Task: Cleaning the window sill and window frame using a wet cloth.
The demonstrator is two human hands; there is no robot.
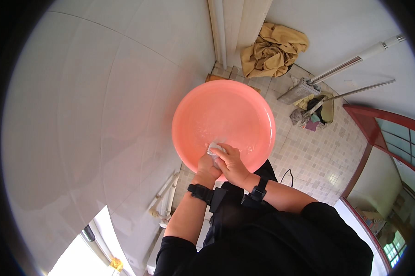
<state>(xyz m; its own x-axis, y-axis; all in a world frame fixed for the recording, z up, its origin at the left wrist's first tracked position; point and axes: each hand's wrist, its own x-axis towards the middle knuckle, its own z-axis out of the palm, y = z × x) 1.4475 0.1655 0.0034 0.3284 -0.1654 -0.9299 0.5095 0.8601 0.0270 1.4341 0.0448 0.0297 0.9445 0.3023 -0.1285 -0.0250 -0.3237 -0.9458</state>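
A round pink plastic basin [221, 103] stands in front of me, with what looks like water in it. Over its near side, my left hand [207, 165] and my right hand [232, 163] press together around a crumpled white cloth [215, 149]. Most of the cloth is hidden inside my fingers, and a folded end shows between the two hands. Both wrists wear black straps with small devices. Small bubbles or ripples show on the water just beyond my hands.
Tiled wall [90, 103] rises close on the left, with white pipes [164, 195] low along it. Brown fabric [274, 50] lies heaped beyond the basin. To the right are a grey flat-mop bucket [299, 91], a dustpan [327, 109] with rags, and a red-framed door [362, 120].
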